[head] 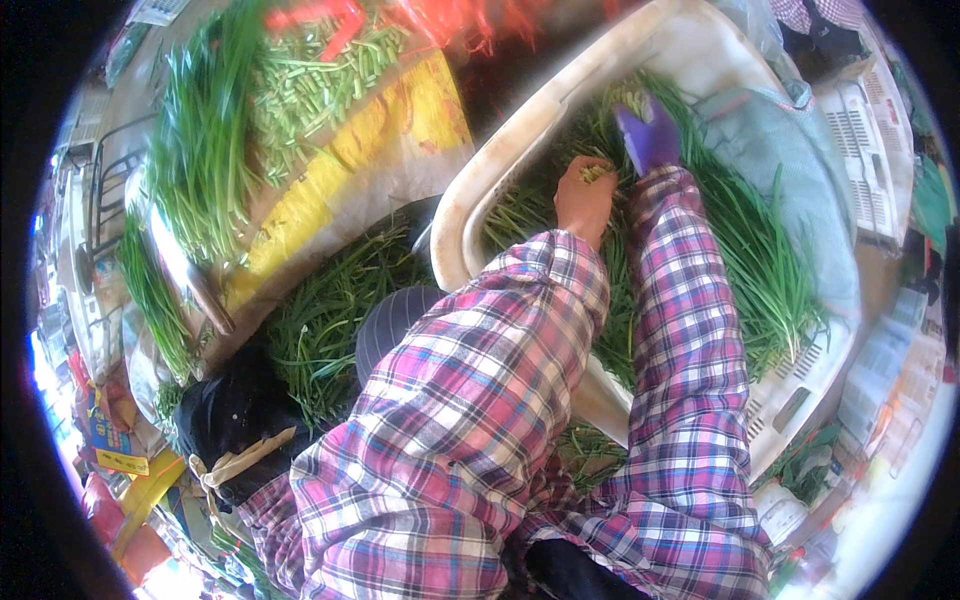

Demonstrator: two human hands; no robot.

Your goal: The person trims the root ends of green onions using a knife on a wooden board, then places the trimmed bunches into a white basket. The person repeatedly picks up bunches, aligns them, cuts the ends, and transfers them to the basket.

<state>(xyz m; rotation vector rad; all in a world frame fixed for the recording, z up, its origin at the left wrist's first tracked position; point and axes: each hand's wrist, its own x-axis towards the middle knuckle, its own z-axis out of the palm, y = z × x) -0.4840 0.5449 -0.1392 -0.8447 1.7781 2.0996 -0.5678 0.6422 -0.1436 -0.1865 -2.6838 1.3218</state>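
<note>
My bare left hand [585,191] is closed around a small bunch of green stems, their pale ends showing at the fist. Just beyond it, a purple glove covers my right hand [651,135], which has its thumb and fingers around pale-ended stems; this part is somewhat blurred. Both hands are inside a white plastic basket [517,139] with a dirty rim. Long leafy greens, like garlic chives [757,255], lie in the basket on its right side, beside a pale blue-green woven sack [772,142]. Plaid sleeves cover both my arms.
Long green stalks [202,142] and a heap of cut stem pieces [307,97] lie on a board with a yellow sheet [360,112]. A blade with a wooden handle [211,300] is at its near edge. Loose leaves [330,330] lie below. Red plastic [465,22] is at the top.
</note>
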